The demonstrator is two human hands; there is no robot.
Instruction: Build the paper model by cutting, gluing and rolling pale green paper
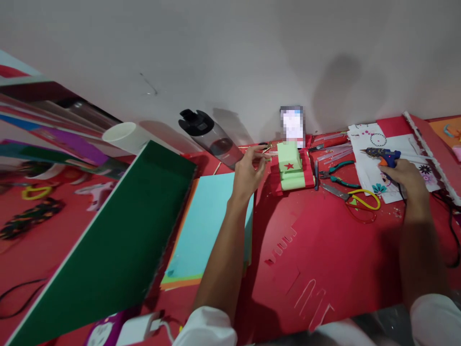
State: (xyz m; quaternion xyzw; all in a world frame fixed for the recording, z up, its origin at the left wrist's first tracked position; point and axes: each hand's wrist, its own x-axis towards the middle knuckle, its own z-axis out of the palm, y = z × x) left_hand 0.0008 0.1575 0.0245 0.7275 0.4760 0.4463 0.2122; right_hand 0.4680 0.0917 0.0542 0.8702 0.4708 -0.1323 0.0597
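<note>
Head view. Left hand (249, 172): fingers curled, tips by thin sticks (267, 154); cannot tell whether they pinch one. Right hand (405, 177): wrapped around glue gun (390, 156), above patterned paper (378, 185). Green paper model (288, 156): red star on front, on red table (334, 250), between the hands, nearer the left. Pliers (340, 175), scissors (355, 197): right of model. Phone (293, 124): behind model, lower edge partly covered, screen pixelated. Bottle (216, 137): beyond left hand, marking too small to read.
</note>
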